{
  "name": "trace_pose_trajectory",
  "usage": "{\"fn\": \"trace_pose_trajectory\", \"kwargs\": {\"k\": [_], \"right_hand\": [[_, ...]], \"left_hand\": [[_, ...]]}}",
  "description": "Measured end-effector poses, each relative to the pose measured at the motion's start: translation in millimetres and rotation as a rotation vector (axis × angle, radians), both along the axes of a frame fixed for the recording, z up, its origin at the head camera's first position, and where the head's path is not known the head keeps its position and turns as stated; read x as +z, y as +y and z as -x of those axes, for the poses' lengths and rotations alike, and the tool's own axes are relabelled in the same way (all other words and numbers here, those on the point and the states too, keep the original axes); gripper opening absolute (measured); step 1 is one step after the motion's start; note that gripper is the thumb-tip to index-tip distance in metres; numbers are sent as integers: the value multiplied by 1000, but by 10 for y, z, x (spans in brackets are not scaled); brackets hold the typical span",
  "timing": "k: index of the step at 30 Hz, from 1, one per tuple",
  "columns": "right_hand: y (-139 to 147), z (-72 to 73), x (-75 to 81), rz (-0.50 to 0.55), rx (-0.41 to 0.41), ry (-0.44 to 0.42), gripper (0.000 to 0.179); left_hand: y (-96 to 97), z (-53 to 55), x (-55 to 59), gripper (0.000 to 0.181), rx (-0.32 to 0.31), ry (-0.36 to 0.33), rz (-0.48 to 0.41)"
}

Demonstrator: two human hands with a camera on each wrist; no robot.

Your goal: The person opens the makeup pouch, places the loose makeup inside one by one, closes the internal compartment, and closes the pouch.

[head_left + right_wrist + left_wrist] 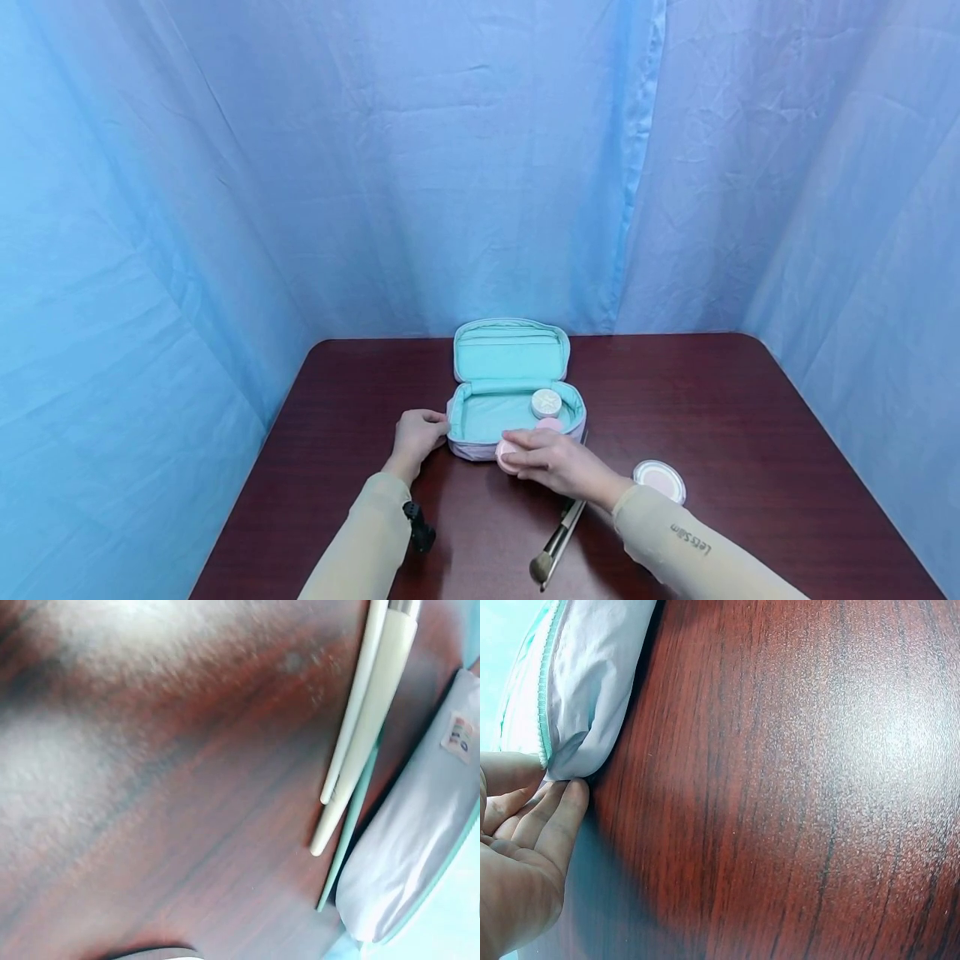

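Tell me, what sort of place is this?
Probably a small curtained-off booth, perhaps for demonstrations: blue curtains hang on three sides of a dark table, where a pouch lies open near a brush.

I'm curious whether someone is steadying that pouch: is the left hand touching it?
Touching. The left wrist view shows it: the fingers of the left hand meet the pouch at its corner, with no gap between.
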State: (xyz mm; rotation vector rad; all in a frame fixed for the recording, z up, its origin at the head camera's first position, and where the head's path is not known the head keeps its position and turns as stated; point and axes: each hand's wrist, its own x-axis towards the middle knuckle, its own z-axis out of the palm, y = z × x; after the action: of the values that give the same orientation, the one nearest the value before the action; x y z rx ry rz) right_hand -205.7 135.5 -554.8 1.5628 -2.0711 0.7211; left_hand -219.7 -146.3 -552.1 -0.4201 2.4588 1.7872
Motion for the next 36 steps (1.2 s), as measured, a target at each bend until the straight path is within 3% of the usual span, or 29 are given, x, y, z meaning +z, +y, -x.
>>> {"fn": "trace_pose_trajectory", "kwargs": {"k": [6, 16, 24, 36], "right_hand": [[36, 104, 26, 28, -28, 31, 44], [102, 176, 59, 38, -154, -148, 41], [104, 270, 42, 74, -183, -169, 41], [66, 308, 25, 39, -259, -304, 40]], "left_hand": [[6, -20, 8, 19, 5, 0, 1], [15, -36, 36, 18, 11, -6, 5], [22, -24, 37, 15, 24, -5, -11], [25, -39, 42, 16, 19, 7, -9]]}}
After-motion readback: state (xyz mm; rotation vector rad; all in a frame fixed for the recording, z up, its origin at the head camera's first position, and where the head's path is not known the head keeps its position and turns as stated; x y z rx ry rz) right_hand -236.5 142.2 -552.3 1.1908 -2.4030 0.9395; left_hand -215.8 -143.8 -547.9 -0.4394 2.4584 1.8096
